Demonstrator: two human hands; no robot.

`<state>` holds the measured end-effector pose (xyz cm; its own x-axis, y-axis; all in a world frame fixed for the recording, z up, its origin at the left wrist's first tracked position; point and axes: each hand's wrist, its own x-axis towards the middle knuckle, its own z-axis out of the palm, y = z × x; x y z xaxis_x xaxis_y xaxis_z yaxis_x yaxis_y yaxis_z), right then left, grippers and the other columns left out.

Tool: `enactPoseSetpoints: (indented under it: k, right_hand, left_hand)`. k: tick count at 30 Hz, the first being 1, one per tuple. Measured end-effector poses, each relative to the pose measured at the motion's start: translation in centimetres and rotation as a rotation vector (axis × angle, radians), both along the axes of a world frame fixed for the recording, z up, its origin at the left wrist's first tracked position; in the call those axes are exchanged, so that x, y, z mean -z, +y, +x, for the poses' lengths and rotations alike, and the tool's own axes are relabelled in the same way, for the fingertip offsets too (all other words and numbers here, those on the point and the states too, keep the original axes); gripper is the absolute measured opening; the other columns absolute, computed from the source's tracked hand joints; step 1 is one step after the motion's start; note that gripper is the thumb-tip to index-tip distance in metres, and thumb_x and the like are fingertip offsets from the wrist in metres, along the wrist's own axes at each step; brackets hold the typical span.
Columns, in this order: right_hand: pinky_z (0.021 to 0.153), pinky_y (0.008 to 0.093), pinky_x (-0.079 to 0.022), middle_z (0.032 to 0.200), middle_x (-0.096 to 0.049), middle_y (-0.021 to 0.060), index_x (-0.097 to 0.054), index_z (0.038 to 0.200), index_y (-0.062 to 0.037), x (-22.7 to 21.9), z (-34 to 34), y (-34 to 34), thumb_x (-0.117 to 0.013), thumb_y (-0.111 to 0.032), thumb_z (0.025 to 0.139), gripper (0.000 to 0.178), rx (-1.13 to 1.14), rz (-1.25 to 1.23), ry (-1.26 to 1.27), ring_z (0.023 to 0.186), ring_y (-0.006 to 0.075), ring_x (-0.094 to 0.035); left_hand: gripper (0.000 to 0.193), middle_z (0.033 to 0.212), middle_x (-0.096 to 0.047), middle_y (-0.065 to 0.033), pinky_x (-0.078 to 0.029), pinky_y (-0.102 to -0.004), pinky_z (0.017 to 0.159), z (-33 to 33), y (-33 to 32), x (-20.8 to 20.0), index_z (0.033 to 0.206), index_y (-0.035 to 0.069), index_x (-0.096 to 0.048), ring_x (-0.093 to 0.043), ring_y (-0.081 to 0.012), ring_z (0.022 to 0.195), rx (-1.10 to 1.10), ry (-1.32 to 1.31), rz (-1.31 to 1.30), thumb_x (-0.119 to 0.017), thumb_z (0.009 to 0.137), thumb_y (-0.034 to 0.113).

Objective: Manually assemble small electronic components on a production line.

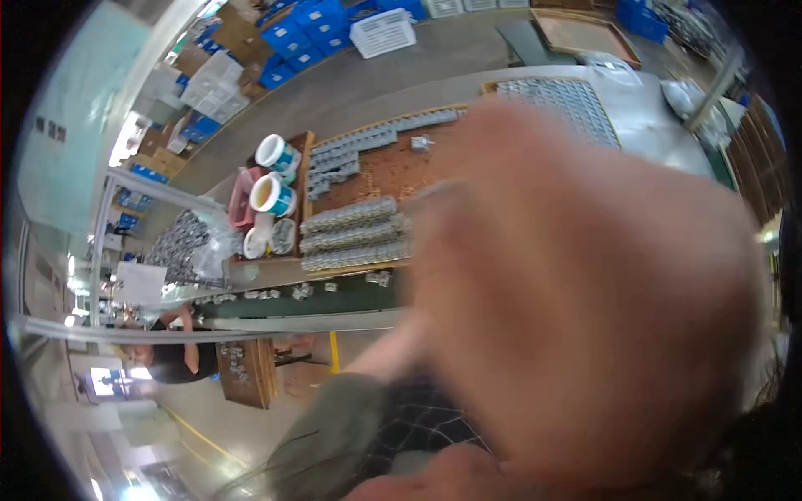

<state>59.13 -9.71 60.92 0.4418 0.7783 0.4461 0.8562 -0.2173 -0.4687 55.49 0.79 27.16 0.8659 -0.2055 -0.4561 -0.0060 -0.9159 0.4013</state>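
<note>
My right hand fills the right half of the head view, very close and smeared by motion. Its fingers are too blurred to make out, so whether it holds anything does not show. From the lower edge rises my left forearm in a grey-green sleeve. Only the wrist of my left hand is visible; the big blurred hand covers the rest. Beyond them lies a brown board with stacked rows of small grey metal parts. One single metal part sits apart on the board.
Left of the board, a wooden tray holds white tubs and a pink bin. A green conveyor belt carries scattered metal parts. Another person is at the far left. Blue crates stand behind; a second filled tray is at right.
</note>
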Motion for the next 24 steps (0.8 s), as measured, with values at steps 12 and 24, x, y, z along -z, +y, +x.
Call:
enactPoseSetpoints:
  k: [12,24]
  right_hand:
    - [0.063,0.0404,-0.048,0.087,-0.061,0.0156,-0.061,0.095,-0.0055,8.1,-3.5,-15.7,-0.062,-0.014,0.079,0.019,0.489,-0.077,0.268,0.082,0.0329,-0.059]
    - [0.068,0.0379,-0.047,0.084,-0.058,0.0145,-0.061,0.093,0.0008,18.6,3.6,-11.3,-0.069,-0.006,0.074,0.021,0.183,-0.147,0.302,0.08,0.0277,-0.059]
  left_hand:
    - [0.042,0.105,-0.062,-0.0183,-0.048,-0.0439,0.085,-2.7,3.3,11.0,0.118,0.009,-0.058,-0.058,-0.0363,0.098,-0.337,-0.344,-0.107,-0.057,0.077,0.018]
    - [0.03,0.098,-0.061,-0.014,-0.047,-0.0373,0.084,-3.3,0.8,4.8,0.109,0.004,-0.053,-0.059,-0.028,0.094,-0.429,-0.344,-0.68,-0.055,0.08,0.012]
